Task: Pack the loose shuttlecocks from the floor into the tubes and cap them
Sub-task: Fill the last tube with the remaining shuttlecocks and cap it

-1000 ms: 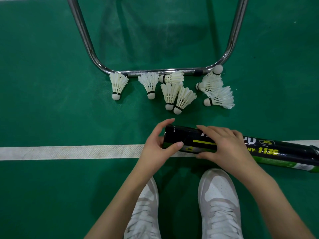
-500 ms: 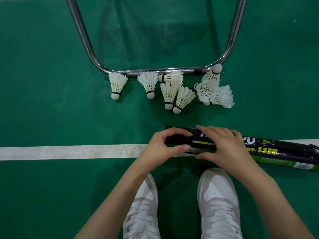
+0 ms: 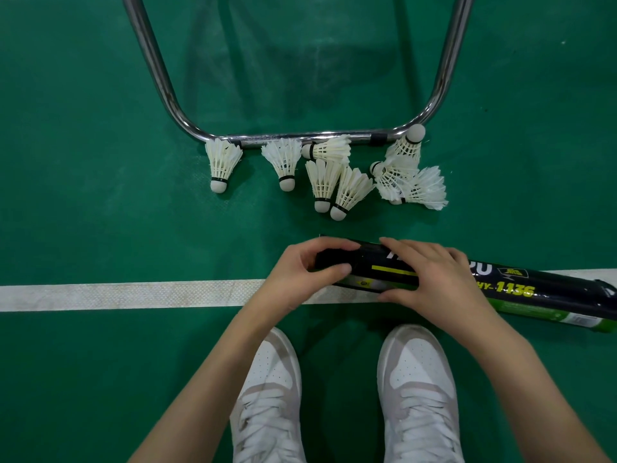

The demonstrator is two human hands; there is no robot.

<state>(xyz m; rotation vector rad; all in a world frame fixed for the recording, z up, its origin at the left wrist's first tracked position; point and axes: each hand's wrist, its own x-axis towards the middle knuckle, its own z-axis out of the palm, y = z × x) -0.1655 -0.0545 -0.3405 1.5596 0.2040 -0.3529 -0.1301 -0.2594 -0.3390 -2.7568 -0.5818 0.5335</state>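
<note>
Eight white shuttlecocks (image 3: pixel 337 177) are left lying on the green floor (image 3: pixel 83 195), by a metal bar (image 3: pixel 300 139). The black tube (image 3: pixel 434 282) is laid across the white line (image 3: pixel 127 295). Its cap end is gripped by the left hand (image 3: pixel 300 275), and its body is held by the right hand (image 3: pixel 434 279). The cap probably has to be pulled off next. "1136" can be read on the tube.

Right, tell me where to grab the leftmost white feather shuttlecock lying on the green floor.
Pinch the leftmost white feather shuttlecock at its rounded cork base, coming from the near side. The cork points toward you and lies clear of its neighbours, while the fragile feather skirt sits against the chrome tube frame.
</note>
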